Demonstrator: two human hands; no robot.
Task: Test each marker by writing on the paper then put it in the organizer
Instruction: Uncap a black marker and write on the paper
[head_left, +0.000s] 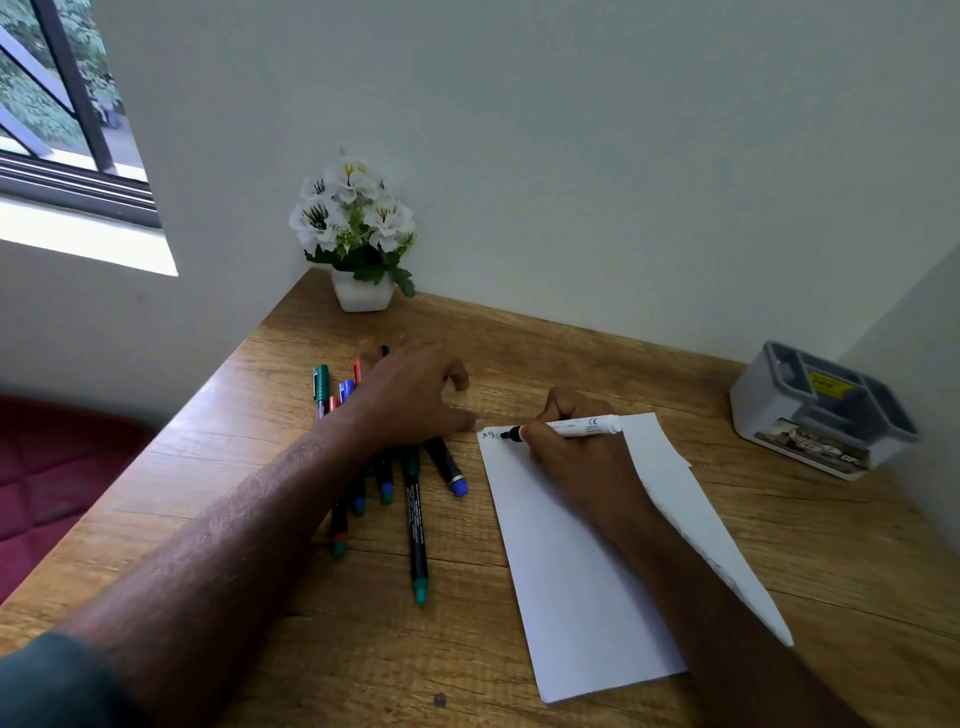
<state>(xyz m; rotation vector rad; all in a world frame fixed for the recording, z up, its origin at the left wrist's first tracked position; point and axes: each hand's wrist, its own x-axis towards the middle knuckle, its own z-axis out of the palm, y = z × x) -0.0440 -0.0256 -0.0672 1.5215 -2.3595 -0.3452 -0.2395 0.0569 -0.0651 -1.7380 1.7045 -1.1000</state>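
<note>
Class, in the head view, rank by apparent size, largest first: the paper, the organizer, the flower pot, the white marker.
1. paper
2. organizer
3. flower pot
4. white marker
The pot sits farther from the camera, so its rank is unsure.

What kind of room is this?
Probably a study corner at home: a wooden desk set against the wall, markers and paper for writing, and a flower pot by the window.
</note>
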